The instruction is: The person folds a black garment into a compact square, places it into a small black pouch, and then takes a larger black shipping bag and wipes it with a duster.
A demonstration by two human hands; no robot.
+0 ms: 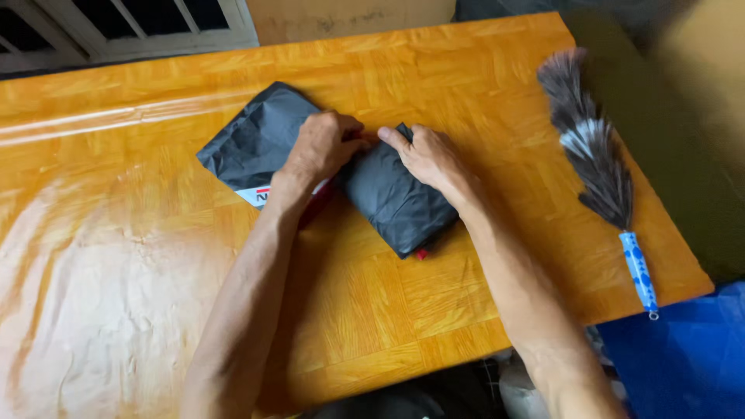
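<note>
A dark grey plastic-wrapped package (pixel 372 182) is seen mid-bench (crumpled, flat), with a white-and-red label (pixel 258 195) showing at its near left edge.

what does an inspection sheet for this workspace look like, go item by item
surface: glossy orange wood-pattern table, glare patch at its left
job's things: dark grey plastic-wrapped parcel, red showing beneath its edge
clutter: feather duster with a blue handle, lying near the table's right edge
grippers: left hand fisted on the wrap, right hand pressing flat on the parcel
cables: nothing seen
surroundings: white window grille top left, blue sheet bottom right
</note>
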